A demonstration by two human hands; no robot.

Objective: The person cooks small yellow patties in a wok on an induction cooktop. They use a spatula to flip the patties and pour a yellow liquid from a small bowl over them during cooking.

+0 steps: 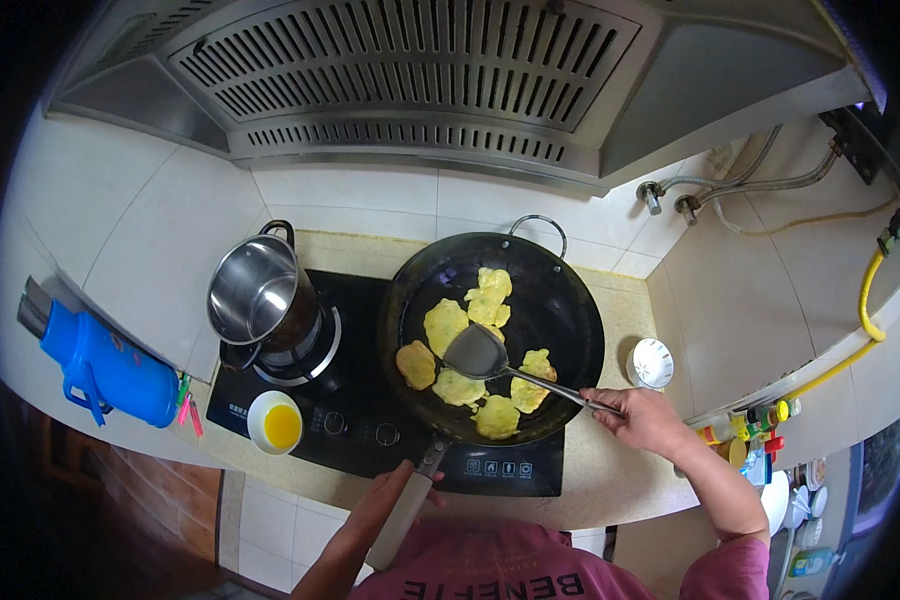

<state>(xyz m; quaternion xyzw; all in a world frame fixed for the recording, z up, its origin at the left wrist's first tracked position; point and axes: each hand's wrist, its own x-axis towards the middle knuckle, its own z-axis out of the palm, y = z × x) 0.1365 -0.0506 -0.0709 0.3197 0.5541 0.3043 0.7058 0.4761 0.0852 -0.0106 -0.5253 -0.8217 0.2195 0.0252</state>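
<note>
A large black wok (547,300) sits on the right side of a black glass gas hob (367,450). In it lie several yellow egg fritters, one of them a browned piece (416,365) at the left. My right hand (634,420) grips the handle of a metal wok spatula (477,352), whose blade is over the fritters near the middle. At the wok's pale long handle (401,517) is my left hand (390,495), its fingers around the upper part. A white bowl (274,422) holding yellow-orange liquid stands on the hob's left front.
An empty steel pot (251,289) stands on the left burner. Beside it, at far left, is a blue thermos jug (112,360). A small white bowl (651,363) and seasoning bottles (750,427) are at the right. The range hood (420,142) hangs above.
</note>
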